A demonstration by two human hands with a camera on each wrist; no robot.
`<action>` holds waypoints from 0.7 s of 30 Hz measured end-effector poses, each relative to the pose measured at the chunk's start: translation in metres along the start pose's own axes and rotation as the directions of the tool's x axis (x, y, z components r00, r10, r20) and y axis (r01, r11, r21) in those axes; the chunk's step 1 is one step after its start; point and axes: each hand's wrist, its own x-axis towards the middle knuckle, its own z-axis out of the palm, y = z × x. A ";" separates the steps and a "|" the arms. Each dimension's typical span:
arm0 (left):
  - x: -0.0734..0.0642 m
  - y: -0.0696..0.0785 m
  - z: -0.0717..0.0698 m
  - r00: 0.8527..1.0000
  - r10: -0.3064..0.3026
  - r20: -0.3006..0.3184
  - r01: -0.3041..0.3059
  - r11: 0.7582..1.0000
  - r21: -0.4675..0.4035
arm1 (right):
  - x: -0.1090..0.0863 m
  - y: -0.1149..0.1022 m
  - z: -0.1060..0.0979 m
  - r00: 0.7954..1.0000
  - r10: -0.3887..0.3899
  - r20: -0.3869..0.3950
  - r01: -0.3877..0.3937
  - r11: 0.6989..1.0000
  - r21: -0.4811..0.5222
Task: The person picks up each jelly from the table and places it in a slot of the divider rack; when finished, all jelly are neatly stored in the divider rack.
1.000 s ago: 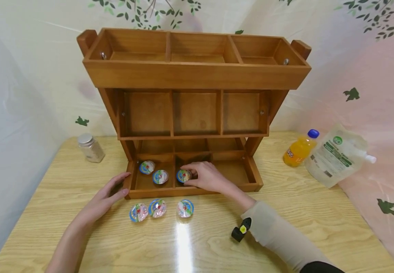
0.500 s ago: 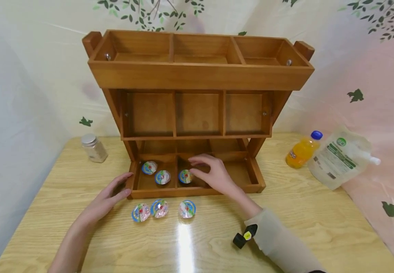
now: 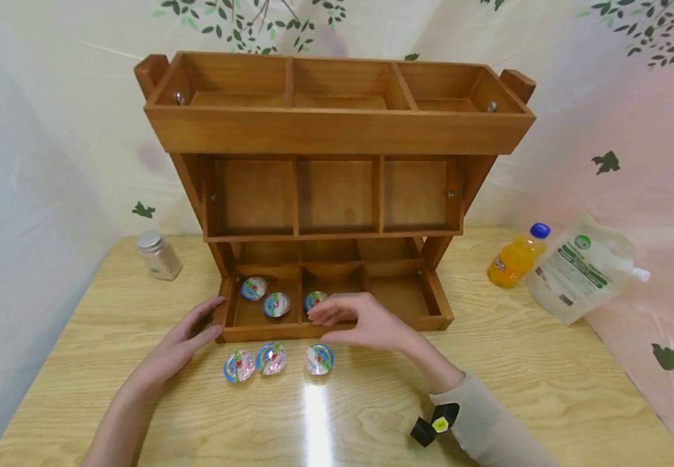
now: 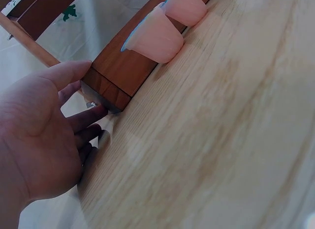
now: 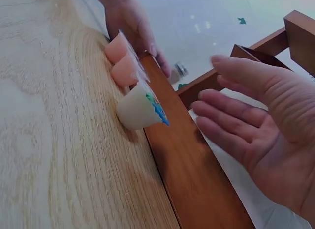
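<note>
My left hand (image 3: pixel 178 347) rests against the left end of a brown wooden shelf (image 3: pixel 339 133), thumb and fingertips touching its bottom tray. Over the tray's front rail hovers my right hand (image 3: pixel 366 321), its fingers loosely bent and holding nothing. It partly hides a jelly cup (image 3: pixel 315 299) in the middle bottom compartment. The left compartment bears two more jelly cups (image 3: pixel 276 305). On the table before the shelf stand two pink jelly cups (image 4: pixel 156 36) and, nearer my right hand, a whitish jelly cup (image 5: pixel 140 108) with a blue-edged lid.
The shelf's upper two tiers are divided into three compartments each. A jar (image 3: pixel 159 255) with a silver lid stands left of the shelf. To the right are an orange drink bottle (image 3: pixel 514 259) and a spouted pouch (image 3: pixel 582 272). Printed cloth hangs behind the table (image 3: pixel 243 428).
My right hand has let go of the jelly cup in the middle compartment and drawn back toward the front rail. The left hand has stayed at the shelf's side.
</note>
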 end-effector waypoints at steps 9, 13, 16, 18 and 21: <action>-0.002 0.000 -0.001 1.000 0.003 0.005 -0.003 1.000 0.002 | -0.003 -0.010 0.004 0.966 0.085 0.244 -0.054 0.990 -0.130; -0.002 0.000 -0.002 1.000 -0.001 0.000 0.001 1.000 0.007 | -0.003 -0.013 0.008 0.954 0.096 0.283 -0.014 0.960 -0.281; -0.002 0.000 -0.002 1.000 0.000 -0.001 0.000 1.000 0.023 | -0.003 -0.012 0.010 0.948 0.118 0.296 -0.020 0.950 -0.312; -0.001 -0.001 -0.001 1.000 -0.001 -0.002 0.001 1.000 0.028 | -0.003 -0.010 0.012 0.945 0.128 0.302 -0.024 0.945 -0.328; -0.001 0.000 -0.001 1.000 -0.002 -0.003 0.002 1.000 0.029 | -0.004 -0.010 0.014 0.939 0.146 0.312 -0.031 0.939 -0.343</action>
